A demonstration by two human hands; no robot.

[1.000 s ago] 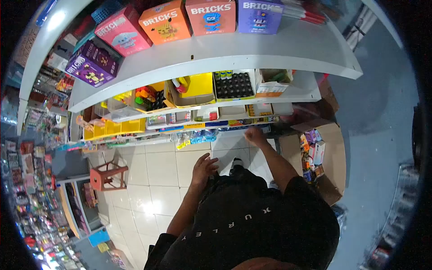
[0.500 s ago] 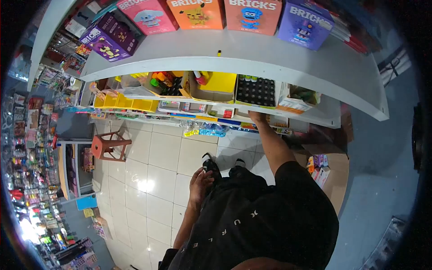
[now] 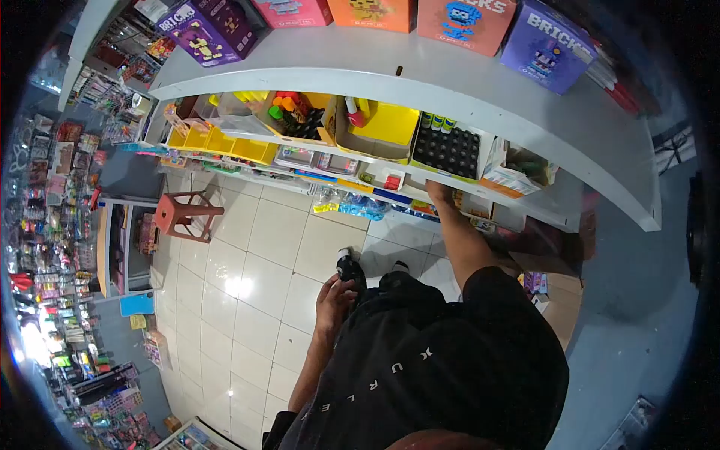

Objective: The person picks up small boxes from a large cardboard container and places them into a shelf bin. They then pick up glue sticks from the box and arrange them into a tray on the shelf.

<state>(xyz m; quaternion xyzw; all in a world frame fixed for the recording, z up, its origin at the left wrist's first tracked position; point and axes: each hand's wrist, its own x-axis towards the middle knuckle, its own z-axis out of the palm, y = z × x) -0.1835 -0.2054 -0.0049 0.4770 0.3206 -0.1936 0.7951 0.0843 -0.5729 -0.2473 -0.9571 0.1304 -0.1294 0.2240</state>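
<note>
My right hand (image 3: 438, 193) reaches into the lower shelf, beneath a box with a black holed insert (image 3: 447, 153) and a few green-capped tubes. The shelf edge hides its fingers, so whatever they touch is out of sight. Close by on that lower level are a small red item (image 3: 392, 182) and a small open box (image 3: 474, 204). My left hand (image 3: 335, 303) hangs beside my leg over the tiled floor, fingers loosely bent and apart, with nothing seen in it.
Boxes marked BRICKS, one of them purple (image 3: 546, 46), line the top shelf (image 3: 330, 69). Below are yellow bins (image 3: 219, 142) and a yellow-lined box (image 3: 386, 124). A brown stool (image 3: 187, 214) stands on the left. A cardboard box (image 3: 564, 304) sits at right.
The camera view has shifted, so the shelves appear slightly lower and farther right. My right hand stays at the lower shelf; my left hand hangs in nearly the same place.
</note>
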